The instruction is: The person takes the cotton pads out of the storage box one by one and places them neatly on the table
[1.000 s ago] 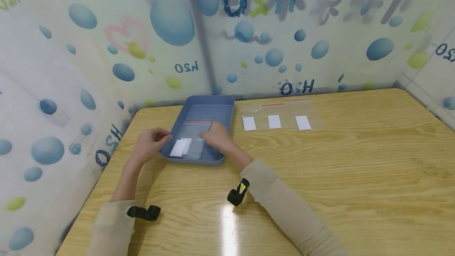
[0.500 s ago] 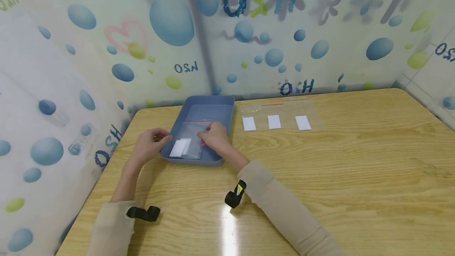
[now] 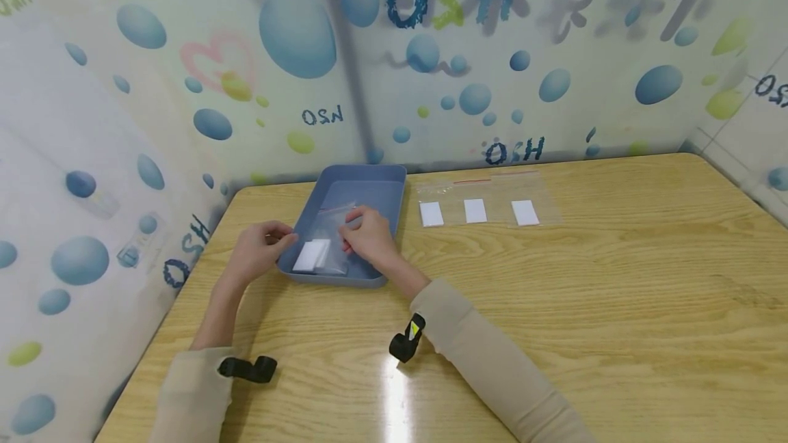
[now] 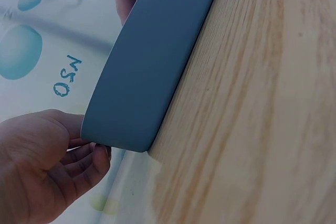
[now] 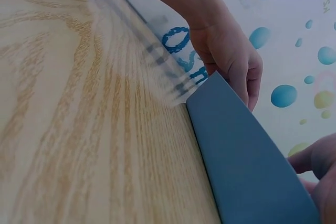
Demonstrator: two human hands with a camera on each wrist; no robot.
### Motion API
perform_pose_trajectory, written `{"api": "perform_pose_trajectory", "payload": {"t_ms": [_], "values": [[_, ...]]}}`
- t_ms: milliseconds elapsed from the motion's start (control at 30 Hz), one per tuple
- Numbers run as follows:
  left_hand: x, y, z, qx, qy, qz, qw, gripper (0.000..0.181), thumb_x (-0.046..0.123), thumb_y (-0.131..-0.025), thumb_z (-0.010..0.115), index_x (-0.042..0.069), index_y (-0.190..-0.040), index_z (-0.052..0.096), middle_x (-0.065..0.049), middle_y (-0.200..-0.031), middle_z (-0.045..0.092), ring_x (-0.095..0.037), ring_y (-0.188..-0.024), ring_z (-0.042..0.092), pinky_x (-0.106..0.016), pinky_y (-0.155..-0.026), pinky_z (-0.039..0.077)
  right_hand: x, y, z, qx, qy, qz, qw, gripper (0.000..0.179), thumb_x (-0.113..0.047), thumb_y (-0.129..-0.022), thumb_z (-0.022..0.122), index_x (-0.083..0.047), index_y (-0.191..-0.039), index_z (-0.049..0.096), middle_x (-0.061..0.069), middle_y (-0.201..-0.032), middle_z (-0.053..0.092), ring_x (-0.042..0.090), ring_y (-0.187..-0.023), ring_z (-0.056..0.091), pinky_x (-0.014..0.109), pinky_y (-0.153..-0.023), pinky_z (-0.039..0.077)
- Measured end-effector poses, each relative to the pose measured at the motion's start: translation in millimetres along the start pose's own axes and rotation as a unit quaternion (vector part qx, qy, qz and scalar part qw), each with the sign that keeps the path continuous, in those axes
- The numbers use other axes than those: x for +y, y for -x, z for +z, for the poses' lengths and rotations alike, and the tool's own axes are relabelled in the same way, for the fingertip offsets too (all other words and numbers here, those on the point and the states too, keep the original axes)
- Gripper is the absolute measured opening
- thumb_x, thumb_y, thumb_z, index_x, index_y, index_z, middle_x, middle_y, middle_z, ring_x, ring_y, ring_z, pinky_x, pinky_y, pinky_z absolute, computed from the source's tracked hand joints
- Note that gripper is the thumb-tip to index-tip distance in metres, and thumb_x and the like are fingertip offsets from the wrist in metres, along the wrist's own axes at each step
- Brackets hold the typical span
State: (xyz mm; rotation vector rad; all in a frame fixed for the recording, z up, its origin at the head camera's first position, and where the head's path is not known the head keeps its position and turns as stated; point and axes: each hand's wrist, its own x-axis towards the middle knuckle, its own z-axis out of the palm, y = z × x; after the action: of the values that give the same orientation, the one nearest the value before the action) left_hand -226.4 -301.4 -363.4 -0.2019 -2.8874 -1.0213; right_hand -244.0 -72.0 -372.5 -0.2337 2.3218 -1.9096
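A blue-grey tray (image 3: 366, 191) sits on the table, with clear zip bags (image 3: 334, 262) holding white cards (image 3: 312, 255) overlapped in its near part. My left hand (image 3: 258, 251) pinches the tray's near left corner; in the left wrist view, the thumb of the left hand (image 4: 58, 166) goes over the rim and the fingers curl outside it. Inside the tray, my right hand (image 3: 369, 234) pinches the right side of a zip bag near its red-lined top, which is tilted up. The tray wall (image 5: 247, 166) hides the right fingertips in the right wrist view.
To the right of the tray, several clear zip bags (image 3: 454, 214) lie in an overlapping row, with white cards (image 3: 475, 211) in them. The wooden table (image 3: 585, 292) meets a patterned wall (image 3: 382, 108) behind and another at the left.
My right hand has shifted slightly left, drawing the bag's right side along, and the bag's red-lined top now slants upward. The left hand and tray look unmoved.
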Motion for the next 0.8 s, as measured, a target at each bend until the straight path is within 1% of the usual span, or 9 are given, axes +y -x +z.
{"api": "perform_pose_trajectory", "payload": {"t_ms": [67, 233, 300, 500, 633, 700, 800], "values": [[-0.2, 0.1, 0.0, 0.0, 0.001, -0.001, 1.0, 0.027, 0.019, -0.101, 0.065, -0.006, -0.11, 0.069, -0.022, -0.106, 0.069, -0.034, -0.093, 0.067, -0.031, -0.067, 0.051, 0.4, 0.0, 0.5, 0.002, 0.005, -0.009, 0.9999, 0.019, -0.006, -0.097, 0.066, 0.003, -0.113, 0.061, 0.008, -0.07, 0.068, 0.022, -0.059, 0.068, 0.03, -0.057, 0.056], [-0.4, 0.2, 1.1, 0.004, 0.002, -0.002, 1.0, 0.026, 0.018, -0.1, 0.065, -0.006, -0.109, 0.069, -0.019, -0.102, 0.07, -0.029, -0.088, 0.067, -0.029, -0.063, 0.05, 1.9, 0.5, 1.4, 0.026, 0.01, -0.047, 0.9985, 0.008, -0.005, -0.098, 0.064, 0.001, -0.101, 0.066, 0.01, -0.068, 0.068, 0.025, -0.058, 0.068, 0.029, -0.053, 0.055], [-0.6, 0.3, 1.2, 0.005, 0.003, -0.001, 1.0, 0.025, 0.017, -0.1, 0.065, -0.006, -0.108, 0.069, -0.019, -0.101, 0.069, -0.027, -0.087, 0.066, -0.028, -0.062, 0.05, 2.4, 0.8, 1.3, 0.029, 0.012, -0.059, 0.9978, 0.007, -0.005, -0.098, 0.064, 0.001, -0.099, 0.067, 0.011, -0.068, 0.069, 0.025, -0.057, 0.068, 0.028, -0.052, 0.055], [-1.4, 0.7, 0.4, 0.002, 0.004, -0.003, 1.0, 0.026, 0.019, -0.1, 0.065, -0.005, -0.109, 0.07, -0.02, -0.103, 0.07, -0.029, -0.089, 0.067, -0.028, -0.063, 0.051, 3.5, 0.5, 0.4, 0.031, 0.009, -0.065, 0.9974, 0.007, -0.005, -0.097, 0.064, 0.0, -0.097, 0.068, 0.011, -0.068, 0.069, 0.02, -0.054, 0.067, 0.026, -0.052, 0.055], [-1.2, -0.1, 0.5, 0.002, 0.0, -0.005, 1.0, 0.027, 0.02, -0.1, 0.065, -0.005, -0.109, 0.07, -0.02, -0.104, 0.07, -0.03, -0.09, 0.067, -0.028, -0.064, 0.051, 2.2, 0.8, -2.3, 0.035, 0.005, -0.069, 0.997, 0.008, -0.005, -0.097, 0.064, 0.001, -0.097, 0.069, 0.011, -0.069, 0.069, 0.026, -0.059, 0.069, 0.026, -0.053, 0.055], [-0.6, -0.2, 0.2, 0.002, -0.002, -0.004, 1.0, 0.027, 0.02, -0.1, 0.065, -0.005, -0.109, 0.07, -0.02, -0.104, 0.07, -0.03, -0.09, 0.067, -0.028, -0.065, 0.05, 1.0, 0.9, -4.0, 0.035, 0.003, -0.072, 0.9968, 0.009, -0.004, -0.096, 0.063, 0.002, -0.098, 0.069, 0.011, -0.071, 0.069, 0.027, -0.06, 0.069, 0.026, -0.054, 0.056], [-0.3, -0.2, -0.6, 0.003, -0.002, -0.001, 1.0, 0.027, 0.019, -0.1, 0.065, -0.005, -0.109, 0.07, -0.02, -0.103, 0.07, -0.03, -0.089, 0.067, -0.028, -0.065, 0.05, 0.4, 0.1, -5.4, 0.033, 0.003, -0.079, 0.9964, 0.011, -0.005, -0.097, 0.063, 0.003, -0.1, 0.07, 0.012, -0.073, 0.07, 0.02, -0.058, 0.067, 0.026, -0.055, 0.056]]}}
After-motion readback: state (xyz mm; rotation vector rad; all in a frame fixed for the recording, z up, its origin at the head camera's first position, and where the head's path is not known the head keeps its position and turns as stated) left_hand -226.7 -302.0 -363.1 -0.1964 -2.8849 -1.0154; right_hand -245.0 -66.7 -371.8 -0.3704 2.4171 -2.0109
